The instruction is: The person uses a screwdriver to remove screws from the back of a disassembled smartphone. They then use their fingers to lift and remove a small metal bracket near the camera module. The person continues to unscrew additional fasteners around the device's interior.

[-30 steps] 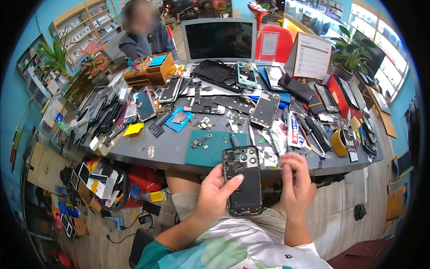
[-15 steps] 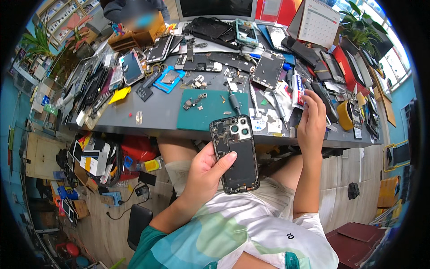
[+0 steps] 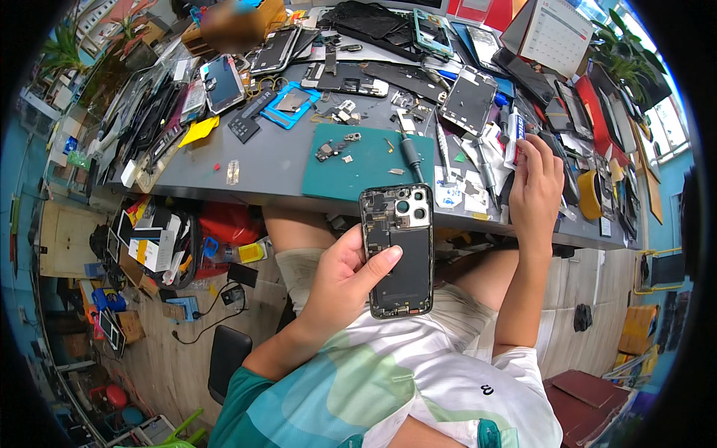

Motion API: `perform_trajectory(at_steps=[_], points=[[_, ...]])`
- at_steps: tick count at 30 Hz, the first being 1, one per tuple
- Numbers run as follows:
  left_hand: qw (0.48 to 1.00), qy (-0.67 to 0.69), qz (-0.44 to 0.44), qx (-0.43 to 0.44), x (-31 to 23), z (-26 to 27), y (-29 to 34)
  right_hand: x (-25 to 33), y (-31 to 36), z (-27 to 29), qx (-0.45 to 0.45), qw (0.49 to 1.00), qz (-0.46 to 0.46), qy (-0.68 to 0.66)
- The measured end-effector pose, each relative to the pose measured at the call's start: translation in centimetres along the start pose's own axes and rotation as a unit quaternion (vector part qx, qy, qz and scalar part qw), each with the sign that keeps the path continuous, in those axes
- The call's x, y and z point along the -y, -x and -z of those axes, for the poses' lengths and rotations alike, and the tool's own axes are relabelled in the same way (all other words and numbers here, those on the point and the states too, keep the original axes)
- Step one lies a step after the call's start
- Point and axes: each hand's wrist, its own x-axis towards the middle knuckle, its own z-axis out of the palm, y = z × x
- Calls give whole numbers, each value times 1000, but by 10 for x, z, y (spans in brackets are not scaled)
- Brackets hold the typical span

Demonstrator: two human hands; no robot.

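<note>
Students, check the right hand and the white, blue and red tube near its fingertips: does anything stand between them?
Nothing visible stands between the right hand and the tube; they overlap in this view, but contact cannot be confirmed.

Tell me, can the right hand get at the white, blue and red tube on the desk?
Probably yes: the right hand is close by the tube, with nothing visible blocking the way; whether they touch is hard to tell.
</note>
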Motion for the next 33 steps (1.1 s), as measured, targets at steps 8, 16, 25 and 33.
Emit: perform_trajectory(at_steps=[8,16,25,33], points=[[999,6,10,-42,1,10,7,2,4,3,-10,1000,-20,-3],[998,12,-6,-57,3,15,9,2,5,4,-53,998,-28,-24],[998,27,-16,-55,2,14,6,26,14,25,-114,977,-57,-170],[998,29,-14,-55,-1,16,7,54,8,46,-72,958,-25,-277]])
